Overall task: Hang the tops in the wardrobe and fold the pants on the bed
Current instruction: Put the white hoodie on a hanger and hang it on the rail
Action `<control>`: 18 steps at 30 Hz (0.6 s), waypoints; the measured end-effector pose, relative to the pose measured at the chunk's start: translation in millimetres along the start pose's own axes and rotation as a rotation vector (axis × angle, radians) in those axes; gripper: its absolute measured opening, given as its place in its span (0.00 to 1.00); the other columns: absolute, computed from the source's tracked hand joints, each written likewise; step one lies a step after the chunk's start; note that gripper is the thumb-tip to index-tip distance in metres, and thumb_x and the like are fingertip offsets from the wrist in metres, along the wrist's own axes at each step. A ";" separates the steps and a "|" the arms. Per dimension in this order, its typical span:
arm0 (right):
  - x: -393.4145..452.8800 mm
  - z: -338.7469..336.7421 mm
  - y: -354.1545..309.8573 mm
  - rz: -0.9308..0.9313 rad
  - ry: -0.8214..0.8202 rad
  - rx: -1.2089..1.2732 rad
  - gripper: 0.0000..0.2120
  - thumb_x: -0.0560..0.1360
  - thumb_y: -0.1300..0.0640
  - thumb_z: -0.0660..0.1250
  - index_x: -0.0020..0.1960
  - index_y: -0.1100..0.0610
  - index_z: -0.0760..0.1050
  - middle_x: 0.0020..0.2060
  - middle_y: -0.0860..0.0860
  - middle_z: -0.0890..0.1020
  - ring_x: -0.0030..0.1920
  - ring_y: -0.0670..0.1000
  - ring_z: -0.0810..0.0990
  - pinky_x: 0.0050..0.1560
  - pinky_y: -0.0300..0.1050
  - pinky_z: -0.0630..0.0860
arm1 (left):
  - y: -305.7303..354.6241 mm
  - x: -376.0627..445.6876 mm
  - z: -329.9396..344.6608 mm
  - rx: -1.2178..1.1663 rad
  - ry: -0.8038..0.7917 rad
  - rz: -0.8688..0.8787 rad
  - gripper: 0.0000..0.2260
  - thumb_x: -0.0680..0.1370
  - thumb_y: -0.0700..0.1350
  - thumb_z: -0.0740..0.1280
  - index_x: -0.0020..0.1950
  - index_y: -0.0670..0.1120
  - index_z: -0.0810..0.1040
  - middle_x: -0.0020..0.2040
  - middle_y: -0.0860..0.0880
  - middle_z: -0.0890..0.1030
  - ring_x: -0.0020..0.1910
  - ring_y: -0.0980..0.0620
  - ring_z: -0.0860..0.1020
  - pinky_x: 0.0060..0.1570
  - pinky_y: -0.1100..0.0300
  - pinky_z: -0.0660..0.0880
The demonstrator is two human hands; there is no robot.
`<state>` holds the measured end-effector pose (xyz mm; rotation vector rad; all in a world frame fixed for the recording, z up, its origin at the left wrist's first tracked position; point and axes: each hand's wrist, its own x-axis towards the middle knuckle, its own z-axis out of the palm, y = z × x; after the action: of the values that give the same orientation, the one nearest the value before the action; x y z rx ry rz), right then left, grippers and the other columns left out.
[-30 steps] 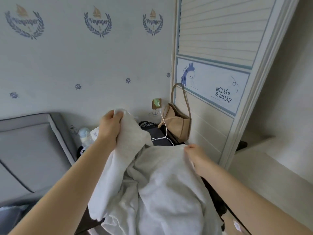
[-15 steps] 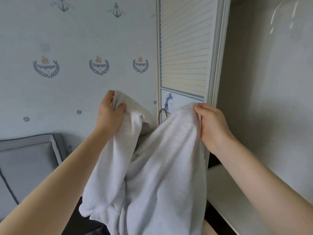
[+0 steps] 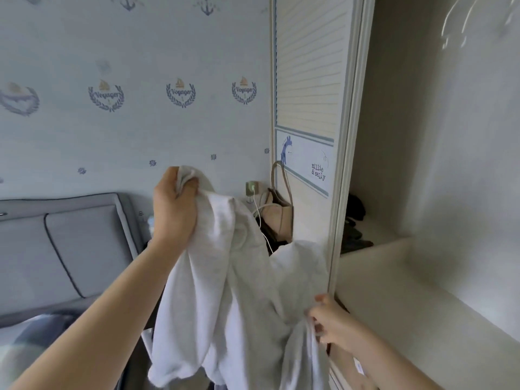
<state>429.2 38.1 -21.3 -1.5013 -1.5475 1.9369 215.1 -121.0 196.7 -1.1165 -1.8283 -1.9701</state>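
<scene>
A white knit garment [image 3: 239, 299] hangs in front of me, held up in the air. My left hand [image 3: 174, 206] grips one bunched end of it at chest height. My right hand [image 3: 329, 322] is lower and to the right, pinching a fold of the same garment near the wardrobe's door edge. The wardrobe [image 3: 439, 192] stands open on the right, with a pale shelf [image 3: 422, 291] inside. Clear hangers [image 3: 472, 21] show faintly at its top. The bed's grey padded headboard [image 3: 64, 243] is at the left.
A louvred wardrobe door [image 3: 309, 94] with a giraffe panel stands between the wall and the opening. A tan bag [image 3: 278, 215] hangs on it, beside a wall socket with a white cable [image 3: 251, 190]. Dark clothes [image 3: 354, 220] lie deep on the shelf.
My right hand let go of the garment's top edge and dropped to grip it lower down. My left hand keeps its hold at about the same height.
</scene>
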 end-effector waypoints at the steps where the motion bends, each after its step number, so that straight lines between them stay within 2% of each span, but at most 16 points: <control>1: -1.3 5.0 -1.3 0.059 -0.049 0.076 0.15 0.73 0.63 0.68 0.56 0.56 0.67 0.42 0.60 0.78 0.34 0.56 0.78 0.30 0.44 0.76 | 0.8 -1.3 -3.7 -0.019 0.005 -0.010 0.14 0.79 0.39 0.62 0.36 0.53 0.69 0.28 0.62 0.71 0.30 0.64 0.68 0.32 0.71 0.65; 3: -0.9 14.8 -6.6 0.133 -0.080 0.188 0.15 0.74 0.51 0.70 0.52 0.60 0.71 0.33 0.59 0.78 0.28 0.56 0.75 0.28 0.45 0.72 | 4.7 -1.7 -10.9 -0.053 -0.012 -0.010 0.13 0.78 0.39 0.63 0.37 0.54 0.71 0.30 0.62 0.73 0.32 0.62 0.70 0.34 0.69 0.68; 5: 3.8 26.8 -14.9 0.173 -0.080 0.241 0.22 0.74 0.39 0.66 0.50 0.59 0.70 0.36 0.58 0.75 0.31 0.55 0.73 0.28 0.45 0.70 | 9.7 -2.5 -18.2 -0.110 -0.066 -0.014 0.13 0.78 0.40 0.63 0.37 0.54 0.72 0.32 0.60 0.73 0.35 0.59 0.71 0.37 0.65 0.69; 7: 8.9 40.1 -20.4 0.166 -0.133 0.180 0.26 0.73 0.33 0.63 0.50 0.57 0.70 0.40 0.56 0.76 0.37 0.55 0.74 0.34 0.45 0.73 | 10.3 -6.4 -26.5 -0.150 -0.158 -0.040 0.11 0.78 0.41 0.65 0.37 0.54 0.74 0.33 0.57 0.75 0.36 0.57 0.73 0.38 0.61 0.71; 9: 18.3 57.8 -20.4 0.109 -0.139 0.073 0.22 0.74 0.37 0.66 0.51 0.56 0.73 0.44 0.55 0.78 0.43 0.56 0.78 0.41 0.47 0.76 | 4.0 -9.7 -36.4 -0.186 -0.285 -0.112 0.05 0.75 0.44 0.67 0.39 0.50 0.76 0.35 0.52 0.76 0.37 0.54 0.74 0.39 0.57 0.71; 10: 24.1 65.3 -20.3 0.052 -0.087 0.058 0.17 0.75 0.46 0.68 0.51 0.59 0.76 0.44 0.56 0.80 0.46 0.57 0.80 0.42 0.50 0.78 | -0.5 -10.7 -41.8 -0.201 -0.363 -0.173 0.02 0.73 0.45 0.67 0.41 0.49 0.77 0.36 0.50 0.77 0.38 0.52 0.75 0.40 0.56 0.71; 11: 32.4 73.6 -21.1 -0.010 -0.011 0.079 0.11 0.75 0.57 0.69 0.51 0.65 0.78 0.43 0.58 0.81 0.46 0.59 0.81 0.43 0.53 0.78 | -9.3 -9.3 -49.0 -0.186 -0.425 -0.215 0.03 0.72 0.46 0.68 0.43 0.48 0.78 0.37 0.49 0.79 0.38 0.52 0.77 0.41 0.56 0.73; 12: 37.6 74.7 -22.4 -0.053 0.067 0.096 0.07 0.74 0.66 0.68 0.49 0.69 0.77 0.41 0.60 0.79 0.44 0.60 0.80 0.42 0.53 0.77 | -14.8 -10.5 -53.0 -0.144 -0.472 -0.226 0.05 0.71 0.46 0.68 0.45 0.48 0.78 0.37 0.51 0.81 0.38 0.53 0.78 0.41 0.59 0.74; 13: 40.3 76.4 -28.0 -0.089 0.117 0.112 0.02 0.73 0.71 0.65 0.44 0.70 0.76 0.39 0.60 0.77 0.40 0.58 0.79 0.38 0.50 0.75 | -24.4 -8.9 -57.5 -0.053 -0.488 -0.198 0.04 0.71 0.45 0.68 0.45 0.49 0.78 0.36 0.55 0.81 0.37 0.56 0.77 0.40 0.63 0.73; 15: 40.6 73.1 -46.3 -0.145 0.172 0.097 0.08 0.74 0.70 0.65 0.36 0.63 0.72 0.37 0.58 0.74 0.37 0.54 0.75 0.38 0.44 0.71 | -49.6 -6.9 -63.7 0.164 -0.476 -0.158 0.06 0.74 0.39 0.69 0.45 0.50 0.77 0.37 0.56 0.81 0.37 0.59 0.76 0.38 0.69 0.71; 17: 29.4 64.7 -70.7 -0.244 0.250 0.084 0.09 0.74 0.66 0.66 0.36 0.60 0.71 0.36 0.55 0.76 0.40 0.54 0.75 0.38 0.42 0.69 | -78.1 -9.3 -63.6 0.309 -0.537 -0.247 0.11 0.74 0.34 0.67 0.45 0.51 0.77 0.42 0.52 0.80 0.42 0.55 0.76 0.39 0.68 0.71; 18: 20.1 61.6 -83.4 -0.299 0.269 0.102 0.07 0.74 0.64 0.66 0.38 0.58 0.73 0.37 0.54 0.77 0.40 0.53 0.76 0.36 0.41 0.69 | -93.1 -12.9 -61.3 0.367 -0.622 -0.327 0.11 0.74 0.34 0.67 0.47 0.51 0.77 0.44 0.50 0.80 0.45 0.52 0.77 0.41 0.66 0.72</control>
<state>338.3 50.8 31.0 -1.3360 -1.4372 1.5535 142.6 -163.8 122.5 -1.4840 -2.6995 -1.4042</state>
